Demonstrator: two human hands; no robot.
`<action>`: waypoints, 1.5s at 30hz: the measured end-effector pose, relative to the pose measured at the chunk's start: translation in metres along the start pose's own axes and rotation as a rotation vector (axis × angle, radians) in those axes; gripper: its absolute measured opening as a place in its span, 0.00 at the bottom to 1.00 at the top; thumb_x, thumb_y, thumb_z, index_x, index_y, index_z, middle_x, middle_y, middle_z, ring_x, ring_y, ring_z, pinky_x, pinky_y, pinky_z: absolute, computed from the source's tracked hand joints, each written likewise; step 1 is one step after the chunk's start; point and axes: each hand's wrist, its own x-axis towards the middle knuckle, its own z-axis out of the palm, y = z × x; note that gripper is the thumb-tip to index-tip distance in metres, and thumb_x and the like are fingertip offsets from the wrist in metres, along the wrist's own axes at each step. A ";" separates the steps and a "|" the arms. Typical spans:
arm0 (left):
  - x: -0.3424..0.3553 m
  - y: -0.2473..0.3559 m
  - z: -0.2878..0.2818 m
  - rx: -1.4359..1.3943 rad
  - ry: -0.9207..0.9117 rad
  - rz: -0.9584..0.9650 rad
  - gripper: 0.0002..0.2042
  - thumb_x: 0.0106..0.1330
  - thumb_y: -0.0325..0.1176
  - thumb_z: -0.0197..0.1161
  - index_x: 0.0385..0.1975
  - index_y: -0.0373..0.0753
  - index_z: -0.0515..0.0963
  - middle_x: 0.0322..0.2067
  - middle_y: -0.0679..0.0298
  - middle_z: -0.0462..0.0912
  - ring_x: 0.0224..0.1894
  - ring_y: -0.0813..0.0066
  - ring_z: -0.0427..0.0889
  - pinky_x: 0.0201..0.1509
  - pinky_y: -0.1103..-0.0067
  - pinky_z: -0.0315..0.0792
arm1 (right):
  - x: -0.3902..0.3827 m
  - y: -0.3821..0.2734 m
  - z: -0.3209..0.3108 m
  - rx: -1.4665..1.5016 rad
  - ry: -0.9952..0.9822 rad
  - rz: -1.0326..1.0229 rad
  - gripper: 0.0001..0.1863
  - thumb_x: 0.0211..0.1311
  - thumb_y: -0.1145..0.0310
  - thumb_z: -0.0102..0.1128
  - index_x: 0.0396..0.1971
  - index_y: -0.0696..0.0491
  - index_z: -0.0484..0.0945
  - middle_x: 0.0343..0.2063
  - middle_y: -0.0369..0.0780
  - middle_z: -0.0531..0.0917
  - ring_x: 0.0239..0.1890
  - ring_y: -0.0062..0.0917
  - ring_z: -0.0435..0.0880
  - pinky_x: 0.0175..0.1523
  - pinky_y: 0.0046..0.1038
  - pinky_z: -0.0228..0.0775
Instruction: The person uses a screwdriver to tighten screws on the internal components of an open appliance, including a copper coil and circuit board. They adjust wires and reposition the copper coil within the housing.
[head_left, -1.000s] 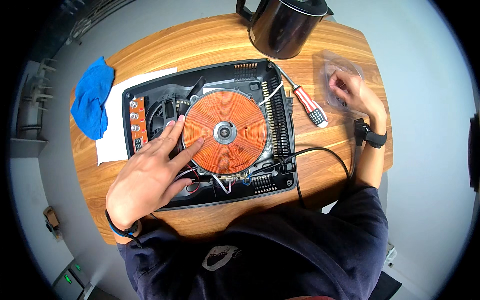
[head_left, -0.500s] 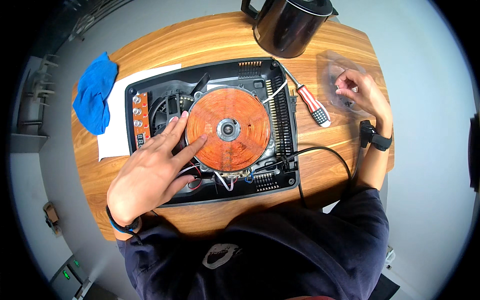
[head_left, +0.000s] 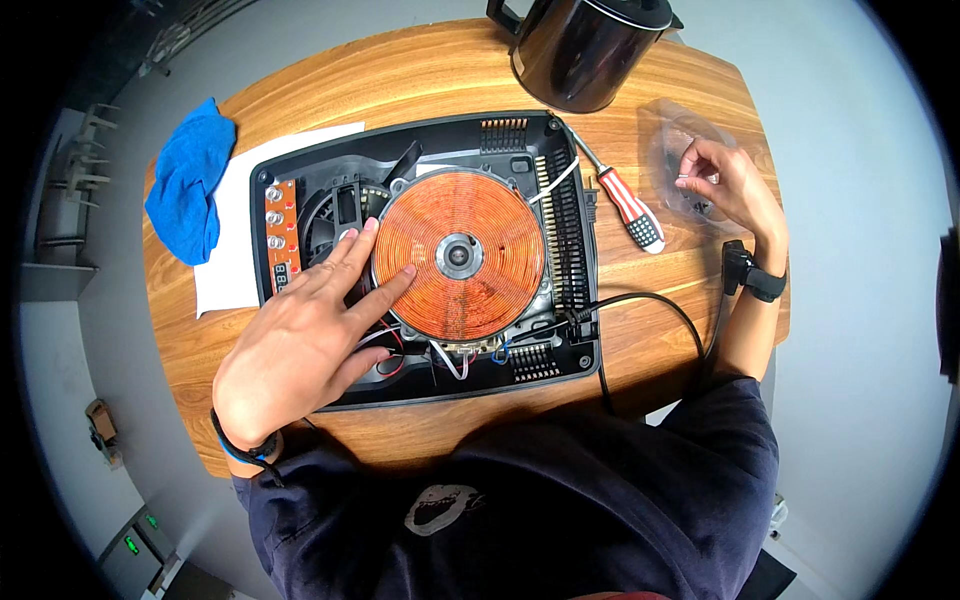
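Observation:
An opened induction cooker base (head_left: 430,392) lies on the wooden table, its round copper coil (head_left: 420,215) exposed. My left hand (head_left: 305,315) rests over the cooker's left part with fingers apart, the fingertips touching the coil's left edge. At the right, my right hand (head_left: 730,185) is above a clear plastic tray (head_left: 665,135) holding small dark bits. Its thumb and forefinger are pinched together, and whatever may be between them is too small to name. Between cooker and tray lies a screwdriver (head_left: 630,210) with a red and white handle.
A dark kettle (head_left: 585,55) stands at the table's far edge. To the left lie a blue cloth (head_left: 190,185) and a white sheet (head_left: 228,270), partly under the cooker. A black power cord (head_left: 665,302) curves from the cooker's right side toward my right arm.
Both hands keep nearly the same places. The right hand's pinch has shifted very slightly over the tray; the view has moved a little too.

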 end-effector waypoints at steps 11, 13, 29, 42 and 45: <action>-0.002 0.000 0.001 -0.006 0.017 0.001 0.42 0.68 0.39 0.82 0.85 0.46 0.77 0.90 0.35 0.59 0.89 0.35 0.66 0.88 0.52 0.71 | -0.001 0.014 0.005 -0.044 -0.070 0.011 0.05 0.74 0.75 0.74 0.43 0.59 0.87 0.36 0.40 0.90 0.37 0.27 0.90 0.47 0.34 0.84; -0.002 -0.001 0.001 -0.007 0.020 0.014 0.42 0.69 0.39 0.82 0.85 0.46 0.76 0.90 0.34 0.59 0.89 0.34 0.66 0.88 0.52 0.70 | -0.002 0.009 0.003 -0.062 -0.096 0.025 0.05 0.73 0.75 0.75 0.43 0.58 0.87 0.34 0.40 0.90 0.35 0.27 0.89 0.45 0.34 0.84; 0.001 0.001 -0.003 0.067 0.001 0.028 0.36 0.71 0.40 0.79 0.80 0.44 0.81 0.87 0.32 0.64 0.87 0.34 0.71 0.87 0.50 0.72 | -0.004 0.018 0.001 -0.126 -0.054 0.125 0.08 0.72 0.76 0.78 0.43 0.56 0.84 0.33 0.41 0.90 0.35 0.29 0.88 0.45 0.36 0.82; 0.001 0.001 -0.004 0.068 0.004 0.021 0.32 0.71 0.38 0.80 0.76 0.41 0.85 0.85 0.31 0.68 0.85 0.34 0.73 0.87 0.52 0.72 | -0.003 0.029 0.001 -0.118 -0.206 0.157 0.09 0.68 0.76 0.82 0.42 0.57 0.88 0.33 0.44 0.93 0.37 0.33 0.92 0.47 0.37 0.85; 0.002 0.000 -0.003 0.060 0.009 0.026 0.32 0.71 0.38 0.80 0.76 0.41 0.85 0.85 0.31 0.68 0.85 0.33 0.73 0.86 0.52 0.72 | -0.007 0.026 -0.001 -0.169 -0.175 0.123 0.06 0.73 0.74 0.78 0.41 0.58 0.88 0.34 0.44 0.93 0.36 0.33 0.92 0.47 0.36 0.85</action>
